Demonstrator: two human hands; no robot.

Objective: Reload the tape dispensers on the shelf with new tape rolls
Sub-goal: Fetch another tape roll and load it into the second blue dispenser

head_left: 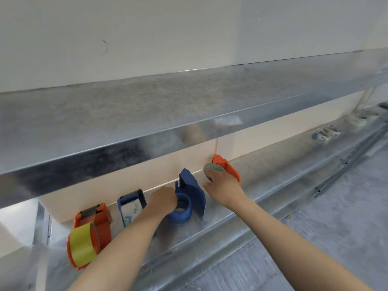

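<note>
- Left orange dispenser [98, 223]: bright orange, with a translucent yellow tape roll [83, 245].
- Blue labelled dispenser [131, 203]: dark blue, white label with green and blue print.
- Open blue dispenser [192, 189]: dark blue shell, lighter blue hub [182, 213].
- Right orange dispenser [228, 168]: orange, grey-green wheel [214, 168] dotted with pale triangular marks.
- Shelf [273, 164]: silvery grey, mottled galvanised sheen.
- Back panel [147, 175]: pale cream.
- Wall [189, 28]: plain off-white.
- Floor [346, 206]: mottled grey.
</note>
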